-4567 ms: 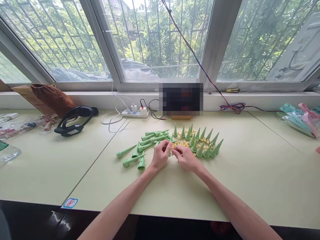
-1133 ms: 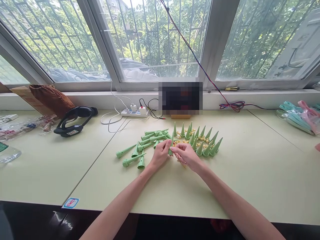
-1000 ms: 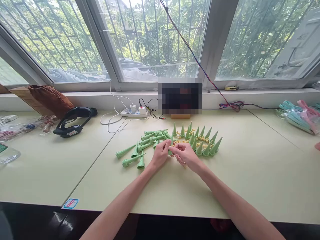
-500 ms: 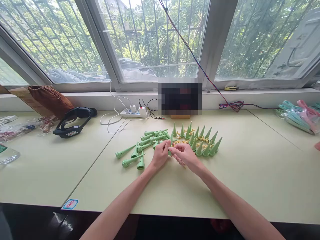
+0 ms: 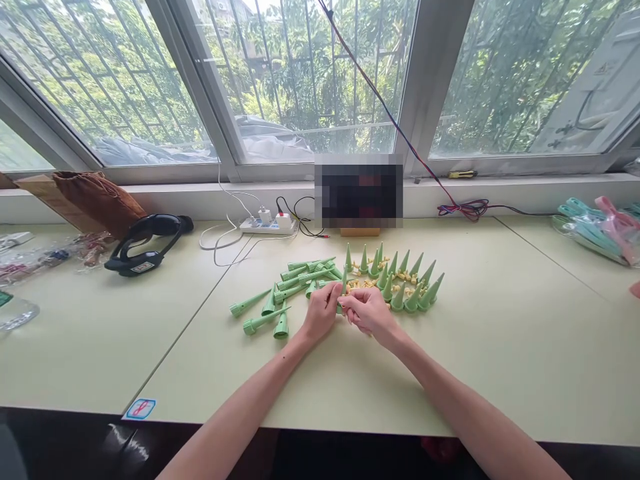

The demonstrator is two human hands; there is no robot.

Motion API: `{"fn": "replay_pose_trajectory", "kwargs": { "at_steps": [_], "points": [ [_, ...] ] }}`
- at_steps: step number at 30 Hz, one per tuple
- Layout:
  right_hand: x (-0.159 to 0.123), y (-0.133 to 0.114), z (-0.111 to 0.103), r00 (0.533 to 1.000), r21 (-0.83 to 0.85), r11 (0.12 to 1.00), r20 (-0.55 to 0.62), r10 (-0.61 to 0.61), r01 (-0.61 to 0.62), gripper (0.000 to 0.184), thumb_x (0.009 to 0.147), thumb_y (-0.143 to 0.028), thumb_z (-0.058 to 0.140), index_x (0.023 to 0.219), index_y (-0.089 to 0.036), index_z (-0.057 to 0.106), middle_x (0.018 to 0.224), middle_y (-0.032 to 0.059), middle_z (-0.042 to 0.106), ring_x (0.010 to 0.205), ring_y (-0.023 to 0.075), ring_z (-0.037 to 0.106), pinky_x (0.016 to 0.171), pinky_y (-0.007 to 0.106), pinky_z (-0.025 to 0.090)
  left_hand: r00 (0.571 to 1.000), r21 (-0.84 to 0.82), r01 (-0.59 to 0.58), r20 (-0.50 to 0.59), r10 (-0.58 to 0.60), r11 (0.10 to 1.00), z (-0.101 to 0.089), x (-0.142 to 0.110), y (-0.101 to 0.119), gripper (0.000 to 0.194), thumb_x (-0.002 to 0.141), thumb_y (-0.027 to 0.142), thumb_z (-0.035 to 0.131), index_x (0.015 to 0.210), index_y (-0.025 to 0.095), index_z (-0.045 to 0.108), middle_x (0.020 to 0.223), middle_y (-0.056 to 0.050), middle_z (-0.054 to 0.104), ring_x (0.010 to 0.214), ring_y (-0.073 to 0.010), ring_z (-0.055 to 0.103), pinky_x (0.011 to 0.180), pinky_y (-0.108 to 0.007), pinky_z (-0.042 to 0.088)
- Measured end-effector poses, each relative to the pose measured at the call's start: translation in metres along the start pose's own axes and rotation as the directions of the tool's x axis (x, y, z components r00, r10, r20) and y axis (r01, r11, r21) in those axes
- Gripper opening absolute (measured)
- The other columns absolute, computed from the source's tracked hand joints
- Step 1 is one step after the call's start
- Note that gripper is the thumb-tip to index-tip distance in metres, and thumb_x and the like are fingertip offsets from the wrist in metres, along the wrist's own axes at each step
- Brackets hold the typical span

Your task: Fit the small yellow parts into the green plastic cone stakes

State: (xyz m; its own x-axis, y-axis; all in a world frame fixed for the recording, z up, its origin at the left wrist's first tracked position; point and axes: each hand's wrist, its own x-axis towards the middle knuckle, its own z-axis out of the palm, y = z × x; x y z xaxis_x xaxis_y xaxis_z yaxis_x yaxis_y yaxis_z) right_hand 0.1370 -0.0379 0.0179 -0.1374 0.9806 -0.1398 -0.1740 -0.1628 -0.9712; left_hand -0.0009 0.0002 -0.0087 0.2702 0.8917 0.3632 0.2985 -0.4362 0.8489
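In the middle of the table, my left hand (image 5: pixel 323 308) is closed around a green plastic spike (image 5: pixel 344 283), its pointed end up. My right hand (image 5: pixel 369 311) meets it from the right, fingertips pinched against the spike's lower side; whatever small part lies between them is hidden. Several loose green spikes (image 5: pixel 257 325) lie or stand to the left of my hands. To the right, several more spikes (image 5: pixel 411 301) stand upright in rows on their wide ends. Small yellow valve-like pieces (image 5: pixel 406 275) are scattered among them.
Along the back are a power strip (image 5: pixel 268 227) with cables and a blurred dark screen (image 5: pixel 359 193). A black headset (image 5: pixel 145 247) and a brown pouch (image 5: pixel 100 200) sit at left. Bagged green and pink items (image 5: pixel 600 233) lie far right, and a clear bottle (image 5: pixel 17 312) far left.
Both hands stay together at the spike. My right fingers have shifted slightly against it and look more curled. The other spikes have not moved.
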Motion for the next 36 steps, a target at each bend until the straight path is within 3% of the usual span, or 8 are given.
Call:
{"fn": "replay_pose_trajectory", "kwargs": {
  "at_steps": [15,21,27,33,36],
  "points": [
    [0.001,0.000,-0.001,1.000,-0.028,1.000,0.000,0.005,-0.005,0.032,0.073,-0.040,0.067,0.054,-0.018,0.052,0.042,-0.0048,0.048,0.032,0.0038,0.027,0.028,0.019,0.018,0.999,0.016,-0.020,-0.024,0.021,1.000,-0.001,0.003,0.002,0.045,0.096,0.048,0.040,0.062,0.018,0.041,0.055,0.003,0.044,0.051,-0.0096,0.037,0.052,-0.024,0.031],
    [0.005,0.005,-0.007,0.990,-0.221,0.967,-0.033,-0.140,0.129,0.036,0.078,-0.048,0.065,0.059,-0.018,0.058,0.049,-0.0012,0.055,0.037,0.0075,0.039,0.032,0.021,0.028,0.996,-0.098,0.059,0.074,-0.052,0.993,-0.009,0.006,0.007,0.038,0.093,0.049,0.047,0.073,0.017,0.054,0.062,0.001,0.055,0.052,-0.0105,0.051,0.052,-0.023,0.040],
    [0.007,0.008,-0.014,0.947,-0.432,0.859,-0.032,-0.319,0.274,0.039,0.086,-0.052,0.057,0.064,-0.019,0.059,0.054,0.0008,0.058,0.047,0.0128,0.051,0.046,0.024,0.041,0.999,-0.079,0.024,0.032,-0.022,0.997,-0.017,0.010,0.015,0.035,0.086,0.046,0.058,0.068,0.016,0.058,0.063,-0.001,0.054,0.056,-0.0103,0.048,0.050,-0.022,0.039],
    [0.008,0.009,-0.019,0.823,-0.657,0.643,-0.060,-0.564,0.393,0.033,0.094,-0.043,0.048,0.074,-0.020,0.061,0.058,-0.0005,0.054,0.052,0.0142,0.047,0.055,0.027,0.037,0.998,0.037,0.062,-0.006,-0.062,0.997,-0.017,0.011,0.010,0.037,0.084,0.046,0.059,0.062,0.017,0.058,0.054,0.001,0.049,0.049,-0.0100,0.043,0.046,-0.023,0.032],
    [0.009,0.011,-0.023,0.795,-0.715,0.574,-0.043,-0.606,0.399,0.027,0.097,-0.035,0.043,0.085,-0.020,0.063,0.071,0.0028,0.060,0.059,0.0163,0.052,0.061,0.028,0.040,0.997,0.104,0.081,-0.015,-0.080,0.991,-0.014,0.009,0.005,0.024,0.082,0.041,0.061,0.075,0.018,0.062,0.049,0.004,0.048,0.045,-0.0102,0.041,0.047,-0.024,0.032]
  ]
}}
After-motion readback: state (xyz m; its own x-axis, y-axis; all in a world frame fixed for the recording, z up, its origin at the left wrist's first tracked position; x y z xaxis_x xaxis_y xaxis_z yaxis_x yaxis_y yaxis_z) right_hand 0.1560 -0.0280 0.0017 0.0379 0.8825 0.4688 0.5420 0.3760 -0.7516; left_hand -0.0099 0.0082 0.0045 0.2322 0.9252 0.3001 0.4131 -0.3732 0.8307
